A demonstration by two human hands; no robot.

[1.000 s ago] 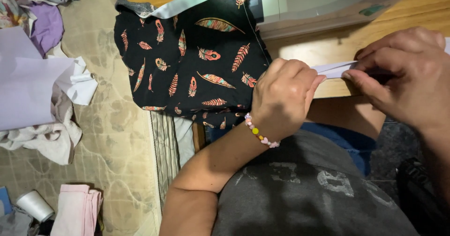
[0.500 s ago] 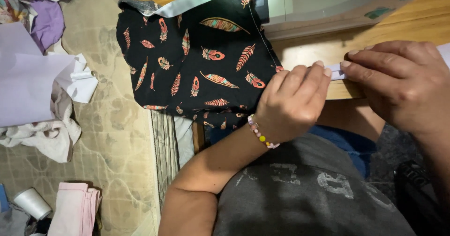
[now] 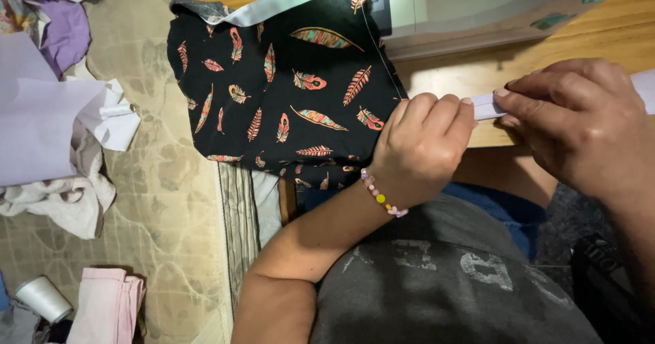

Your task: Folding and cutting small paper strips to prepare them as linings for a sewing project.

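Both hands pinch a narrow white strip (image 3: 486, 105) over the worktop (image 3: 614, 40) edge: left hand (image 3: 419, 146) closed on 1 end, right hand (image 3: 580, 122) fingertips pressed on the other, keeping it taut & flat. Black feather-print fabric (image 3: 286, 91) hangs alongside, w/ the sewing machine (image 3: 477, 6) behind.

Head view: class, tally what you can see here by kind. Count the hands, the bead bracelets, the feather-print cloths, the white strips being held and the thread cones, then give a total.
Hands: 2, left hand and right hand
Bracelet: 1
Feather-print cloth: 1
White strip: 1
Thread cone: 1
Total: 6
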